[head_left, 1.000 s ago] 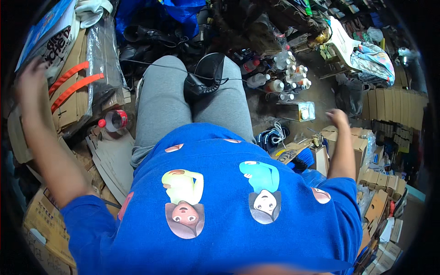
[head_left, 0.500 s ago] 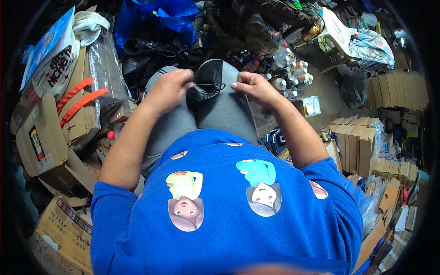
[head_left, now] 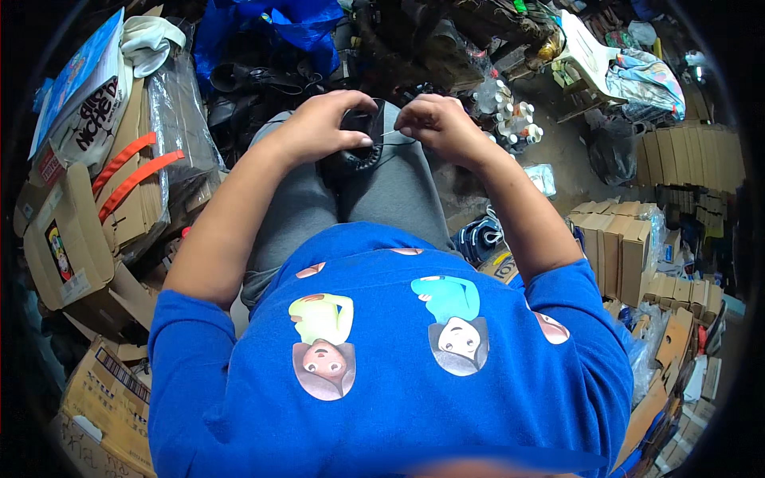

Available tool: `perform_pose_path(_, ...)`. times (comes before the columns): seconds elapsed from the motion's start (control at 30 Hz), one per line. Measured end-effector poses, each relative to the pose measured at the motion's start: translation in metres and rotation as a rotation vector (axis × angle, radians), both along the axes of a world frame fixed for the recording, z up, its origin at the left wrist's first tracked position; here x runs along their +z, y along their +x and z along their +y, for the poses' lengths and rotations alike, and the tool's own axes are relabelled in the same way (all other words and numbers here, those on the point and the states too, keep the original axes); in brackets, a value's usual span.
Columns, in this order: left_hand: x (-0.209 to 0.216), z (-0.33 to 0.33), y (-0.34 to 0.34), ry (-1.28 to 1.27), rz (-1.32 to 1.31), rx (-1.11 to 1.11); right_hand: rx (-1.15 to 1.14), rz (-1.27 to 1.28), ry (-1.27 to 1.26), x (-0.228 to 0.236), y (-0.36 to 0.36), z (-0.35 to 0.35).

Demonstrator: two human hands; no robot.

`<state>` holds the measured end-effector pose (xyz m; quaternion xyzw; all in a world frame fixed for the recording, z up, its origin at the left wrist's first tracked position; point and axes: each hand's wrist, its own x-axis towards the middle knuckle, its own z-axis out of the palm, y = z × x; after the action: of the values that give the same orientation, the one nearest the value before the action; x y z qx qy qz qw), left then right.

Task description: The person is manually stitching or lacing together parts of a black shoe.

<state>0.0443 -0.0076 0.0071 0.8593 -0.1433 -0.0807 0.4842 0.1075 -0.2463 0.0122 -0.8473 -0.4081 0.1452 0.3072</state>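
Observation:
Across my knees lies a black piece (head_left: 360, 158) with a gathered, laced-looking edge; it resembles a shoe upper, though part of it is hidden. My left hand (head_left: 328, 127) arches over its left side, thumb and fingers spread apart. To the right of the piece, my right hand (head_left: 440, 127) has its fingers curled inward. A thin pale thread (head_left: 392, 135) runs from the black piece toward the right fingertips, which appear pinched on it. Grey trousers (head_left: 390, 195) lie beneath the piece.
Cardboard boxes (head_left: 68, 235) and orange-red strips (head_left: 139, 187) are on the left. Dark items and a blue plastic bag (head_left: 307, 40) lie ahead. White-capped bottles (head_left: 516, 119), a pale chair (head_left: 586, 60) and stacked cardboard (head_left: 617, 243) stand on the right.
My left hand has opened from a closed grip, its thumb and fingers now apart. The right hand has shifted slightly up and left, and its fingers are more curled.

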Motion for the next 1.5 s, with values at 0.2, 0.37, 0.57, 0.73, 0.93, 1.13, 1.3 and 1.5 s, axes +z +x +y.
perform_pose_path(0.2,0.005,-0.008,0.023,0.199,0.137,-0.201,0.091,0.014,0.013,0.0,0.004,0.01)
perform_pose_path(0.37,-0.008,-0.006,0.026,-0.014,0.327,-0.185,0.091,0.126,0.062,-0.009,-0.002,0.01)
perform_pose_path(0.57,-0.022,0.003,0.025,-0.229,0.485,-0.24,-0.099,0.144,0.146,-0.018,-0.03,0.005)
perform_pose_path(0.73,-0.024,0.006,0.026,-0.221,0.515,-0.339,-0.115,0.047,0.153,-0.016,-0.045,0.002)
perform_pose_path(0.93,-0.022,0.004,0.028,-0.177,0.515,-0.406,-0.02,-0.132,0.05,-0.003,-0.043,0.007)
perform_pose_path(1.13,-0.02,0.0,0.029,-0.093,0.489,-0.442,0.109,-0.279,-0.228,0.023,-0.04,0.023)
perform_pose_path(1.3,-0.012,-0.002,0.029,0.05,0.269,-0.445,0.253,-0.473,-0.452,0.036,-0.038,0.042)
perform_pose_path(1.5,-0.018,-0.007,0.037,0.196,0.065,-0.259,0.305,-0.455,-0.393,0.022,-0.024,0.043)
